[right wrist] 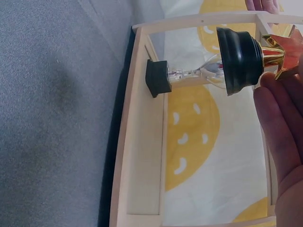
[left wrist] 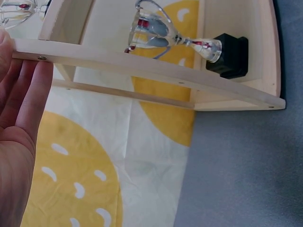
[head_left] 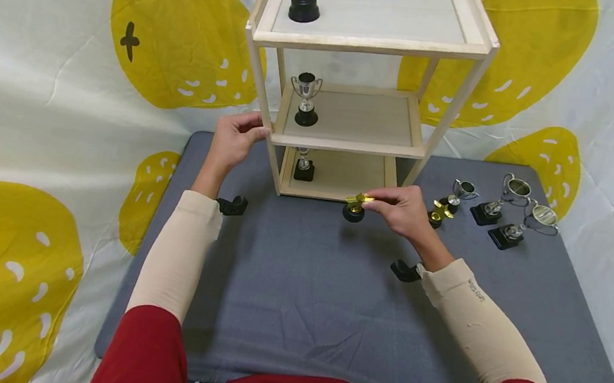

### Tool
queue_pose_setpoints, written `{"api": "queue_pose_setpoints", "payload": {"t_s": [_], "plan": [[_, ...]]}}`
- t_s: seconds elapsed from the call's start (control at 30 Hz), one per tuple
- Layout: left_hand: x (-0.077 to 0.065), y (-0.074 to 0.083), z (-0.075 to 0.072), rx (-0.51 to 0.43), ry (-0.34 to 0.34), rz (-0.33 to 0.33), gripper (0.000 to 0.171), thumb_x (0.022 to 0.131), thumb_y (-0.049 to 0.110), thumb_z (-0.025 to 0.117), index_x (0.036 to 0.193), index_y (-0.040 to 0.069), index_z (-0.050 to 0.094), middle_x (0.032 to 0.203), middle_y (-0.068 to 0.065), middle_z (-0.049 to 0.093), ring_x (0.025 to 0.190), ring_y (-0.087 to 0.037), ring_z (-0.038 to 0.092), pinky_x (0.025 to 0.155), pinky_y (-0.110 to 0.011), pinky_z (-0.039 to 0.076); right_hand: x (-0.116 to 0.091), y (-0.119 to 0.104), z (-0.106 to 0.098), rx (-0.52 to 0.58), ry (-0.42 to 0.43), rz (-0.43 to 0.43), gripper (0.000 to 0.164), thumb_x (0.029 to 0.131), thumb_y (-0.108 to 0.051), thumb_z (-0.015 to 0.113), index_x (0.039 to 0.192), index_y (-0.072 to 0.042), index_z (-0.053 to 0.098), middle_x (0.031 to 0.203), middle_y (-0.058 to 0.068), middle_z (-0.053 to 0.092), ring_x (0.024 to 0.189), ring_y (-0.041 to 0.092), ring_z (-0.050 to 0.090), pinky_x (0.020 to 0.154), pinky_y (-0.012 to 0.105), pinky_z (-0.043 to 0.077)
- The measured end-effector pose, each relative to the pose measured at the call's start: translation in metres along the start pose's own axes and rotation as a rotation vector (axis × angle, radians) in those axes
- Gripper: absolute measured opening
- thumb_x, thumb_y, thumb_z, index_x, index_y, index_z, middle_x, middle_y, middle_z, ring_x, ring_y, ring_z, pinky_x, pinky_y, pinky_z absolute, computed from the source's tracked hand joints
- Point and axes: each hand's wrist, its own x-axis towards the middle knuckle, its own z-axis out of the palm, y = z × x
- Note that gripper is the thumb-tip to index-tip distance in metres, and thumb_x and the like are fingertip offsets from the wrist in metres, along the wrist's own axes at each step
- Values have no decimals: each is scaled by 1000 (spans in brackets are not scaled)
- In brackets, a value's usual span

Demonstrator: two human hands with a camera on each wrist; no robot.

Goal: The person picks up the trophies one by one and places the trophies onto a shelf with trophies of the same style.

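My left hand (head_left: 235,143) grips the front left post of a pale wooden three-tier shelf (head_left: 346,146), thumb in front and fingers behind. My right hand (head_left: 403,210) pinches a small star trophy (right wrist: 241,60) by its gold and red star, its round black base hanging in front of the bottom tier. A silver cup trophy (left wrist: 229,56) on a square black base stands at the left of that bottom tier, partly hidden by the middle board in the head view. Another silver cup (head_left: 307,100) stands on the middle tier, and a red star trophy (head_left: 304,8) on the top.
Right of the shelf on the grey table (head_left: 294,304) are more trophies: a small silver cup (head_left: 457,195), a gold star trophy (head_left: 438,214) and two larger silver cups with handles (head_left: 502,200). A white cloth (head_left: 71,63) with yellow shapes hangs behind.
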Motion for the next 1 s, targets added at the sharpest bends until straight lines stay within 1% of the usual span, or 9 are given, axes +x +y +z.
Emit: {"api": "queue_pose_setpoints", "payload": {"t_s": [0.23, 0.4, 0.5, 0.57, 0.6, 0.63, 0.8, 0.83, 1.0], "plan": [[1, -1, 0, -5, 3, 11, 26, 90, 6, 70, 115, 0, 73, 104, -15, 75, 90, -6, 68, 89, -27, 59, 3, -5, 4, 8, -4, -6, 11, 75, 8, 79, 86, 9, 76, 80, 26, 73, 69, -7, 67, 58, 10, 53], [0, -1, 0, 4, 7, 13, 27, 90, 4, 70, 115, -2, 72, 100, -9, 75, 89, -6, 68, 90, -28, 59, 5, -4, 7, 31, -5, -38, 11, 74, 11, 79, 85, 10, 76, 79, 28, 72, 69, -6, 68, 57, 10, 53], [-1, -1, 0, 2, 8, 4, 28, 90, 4, 70, 117, -2, 71, 98, -3, 75, 90, -6, 68, 90, -28, 59, 5, 8, 10, 40, -5, -44, 12, 74, 10, 79, 85, 7, 77, 80, 26, 73, 70, -8, 67, 57, 10, 53], [-1, -1, 1, 0, 8, 1, 28, 90, 5, 70, 117, -1, 71, 99, -4, 75, 91, -7, 68, 91, -29, 59, 6, 16, 11, 43, -6, -43, 12, 75, 8, 80, 86, 4, 78, 80, 24, 74, 70, -9, 67, 57, 11, 53], [-1, -1, 1, -1, 8, 2, 28, 90, 5, 70, 117, -1, 71, 99, -5, 75, 91, -7, 68, 91, -29, 59, 6, 15, 11, 42, -8, -39, 12, 75, 7, 80, 87, 4, 78, 80, 23, 74, 70, -8, 67, 57, 11, 53], [1, -5, 1, 0, 11, 7, 28, 90, 6, 70, 117, 0, 72, 100, -6, 75, 91, -7, 69, 91, -29, 59, 6, 14, 11, 41, -8, -35, 12, 75, 6, 80, 87, 4, 79, 81, 23, 75, 70, -8, 67, 57, 11, 53], [9, -22, 0, 2, 23, 21, 28, 89, 11, 72, 117, 3, 73, 103, -8, 75, 92, -8, 69, 91, -28, 59, 8, -12, 11, 27, -18, -10, 12, 76, 9, 78, 87, 10, 76, 81, 26, 73, 70, -6, 68, 57, 11, 53], [10, -24, 0, 2, 24, 21, 29, 89, 11, 72, 117, 3, 73, 103, -9, 75, 92, -8, 69, 91, -29, 59, 8, -13, 11, 27, -19, -10, 12, 76, 9, 78, 87, 10, 76, 82, 27, 73, 70, -7, 67, 57, 11, 53], [3, -6, 0, 7, 15, 12, 28, 89, 5, 70, 116, -1, 72, 104, -13, 75, 90, -6, 68, 91, -29, 59, 10, -16, 12, 25, -24, -13, 12, 76, 8, 78, 88, 10, 76, 82, 27, 73, 71, -4, 69, 58, 11, 54]]}}
